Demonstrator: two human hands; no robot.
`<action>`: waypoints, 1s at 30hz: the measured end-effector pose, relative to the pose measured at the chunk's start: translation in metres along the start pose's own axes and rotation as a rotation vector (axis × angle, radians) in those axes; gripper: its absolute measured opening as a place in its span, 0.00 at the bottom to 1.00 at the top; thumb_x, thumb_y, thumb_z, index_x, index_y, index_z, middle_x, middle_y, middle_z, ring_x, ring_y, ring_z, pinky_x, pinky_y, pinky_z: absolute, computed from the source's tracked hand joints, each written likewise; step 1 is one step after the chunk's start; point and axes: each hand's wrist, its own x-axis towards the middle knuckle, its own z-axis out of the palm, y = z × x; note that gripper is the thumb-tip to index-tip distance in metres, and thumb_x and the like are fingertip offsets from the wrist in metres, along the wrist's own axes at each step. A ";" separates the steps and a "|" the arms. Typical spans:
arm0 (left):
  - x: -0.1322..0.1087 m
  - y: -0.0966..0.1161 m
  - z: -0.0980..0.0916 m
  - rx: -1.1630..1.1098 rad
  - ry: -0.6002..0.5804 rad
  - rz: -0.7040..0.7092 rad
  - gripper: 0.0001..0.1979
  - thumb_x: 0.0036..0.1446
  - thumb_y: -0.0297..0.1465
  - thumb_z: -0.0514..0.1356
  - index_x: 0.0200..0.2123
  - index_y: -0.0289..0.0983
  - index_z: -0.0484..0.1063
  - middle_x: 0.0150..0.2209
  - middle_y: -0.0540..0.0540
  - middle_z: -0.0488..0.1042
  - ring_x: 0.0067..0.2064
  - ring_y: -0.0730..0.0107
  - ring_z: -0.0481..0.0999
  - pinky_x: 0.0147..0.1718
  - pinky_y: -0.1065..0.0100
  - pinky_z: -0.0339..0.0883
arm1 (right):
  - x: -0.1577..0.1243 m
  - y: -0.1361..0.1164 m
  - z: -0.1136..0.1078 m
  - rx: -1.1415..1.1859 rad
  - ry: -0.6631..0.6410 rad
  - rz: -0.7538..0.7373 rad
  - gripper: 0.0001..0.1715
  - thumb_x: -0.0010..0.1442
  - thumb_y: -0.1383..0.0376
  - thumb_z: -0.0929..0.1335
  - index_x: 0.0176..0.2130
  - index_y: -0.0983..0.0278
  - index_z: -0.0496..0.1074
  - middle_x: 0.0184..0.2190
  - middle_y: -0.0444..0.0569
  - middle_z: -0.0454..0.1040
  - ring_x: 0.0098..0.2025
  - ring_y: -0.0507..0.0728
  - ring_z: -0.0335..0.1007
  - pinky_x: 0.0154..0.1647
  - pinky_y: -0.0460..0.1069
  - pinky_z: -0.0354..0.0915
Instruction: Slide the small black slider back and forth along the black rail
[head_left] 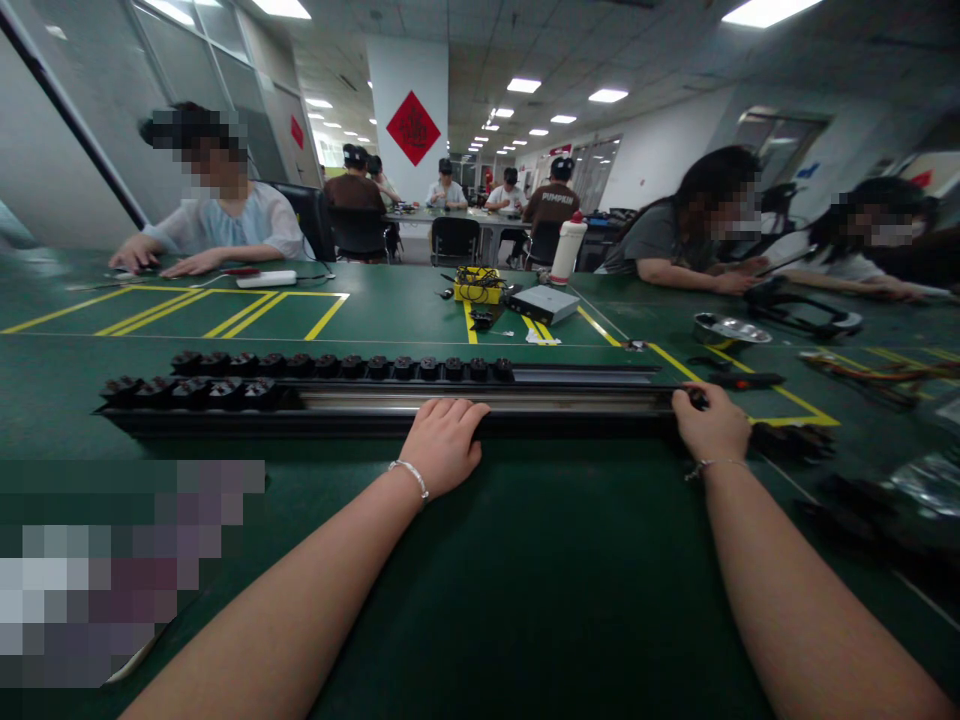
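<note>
A long black power track (525,422) lies across the table in front of me, its pale channel facing up. My left hand (444,440) is closed over its near edge around the middle, fingers together on the rail. At the track's right end, my right hand (711,420) pinches a small black socket module (697,398), partly covered by the fingers. Several similar black modules (202,392) sit at the left end of this track. Just behind it lies a second black track (585,374) with a row of modules (379,367).
Behind the tracks are a yellow box with cables (478,284), a grey box (544,303) and a white bottle (568,250). To the right lie a metal bowl (731,328) and loose black modules (795,440). A pixelated area covers the lower left. Other people sit around the green table (570,580).
</note>
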 end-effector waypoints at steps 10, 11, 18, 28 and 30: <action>-0.001 -0.001 0.001 -0.002 -0.010 0.000 0.22 0.51 0.32 0.55 0.51 0.42 0.62 0.47 0.46 0.70 0.50 0.61 0.66 0.51 0.58 0.54 | -0.001 -0.004 -0.003 0.002 -0.019 0.039 0.20 0.50 0.53 0.62 0.41 0.57 0.71 0.37 0.48 0.72 0.42 0.61 0.66 0.46 0.58 0.59; -0.001 -0.001 0.000 -0.003 -0.012 -0.001 0.22 0.51 0.32 0.55 0.51 0.42 0.62 0.47 0.46 0.70 0.50 0.61 0.65 0.51 0.58 0.54 | -0.001 -0.005 -0.003 0.001 -0.020 0.041 0.20 0.50 0.53 0.61 0.41 0.57 0.71 0.38 0.48 0.72 0.42 0.61 0.66 0.46 0.58 0.59; 0.000 0.000 -0.001 -0.009 -0.017 -0.009 0.22 0.51 0.32 0.54 0.52 0.42 0.62 0.47 0.46 0.70 0.50 0.61 0.66 0.52 0.58 0.54 | -0.001 -0.005 -0.004 0.012 -0.027 0.046 0.19 0.50 0.54 0.62 0.40 0.57 0.71 0.39 0.48 0.72 0.42 0.61 0.66 0.47 0.58 0.59; -0.001 -0.001 -0.001 0.006 -0.002 0.000 0.21 0.51 0.32 0.54 0.51 0.42 0.62 0.47 0.46 0.70 0.50 0.61 0.66 0.52 0.58 0.54 | 0.000 -0.005 -0.004 -0.005 -0.027 0.053 0.21 0.51 0.55 0.62 0.42 0.58 0.71 0.40 0.50 0.73 0.43 0.61 0.66 0.46 0.56 0.59; -0.001 -0.001 0.000 0.008 -0.003 -0.004 0.22 0.51 0.32 0.54 0.51 0.42 0.62 0.47 0.46 0.70 0.50 0.61 0.66 0.51 0.58 0.54 | 0.000 -0.004 -0.004 -0.016 -0.012 0.020 0.20 0.51 0.55 0.62 0.42 0.59 0.72 0.38 0.51 0.73 0.41 0.60 0.66 0.45 0.55 0.59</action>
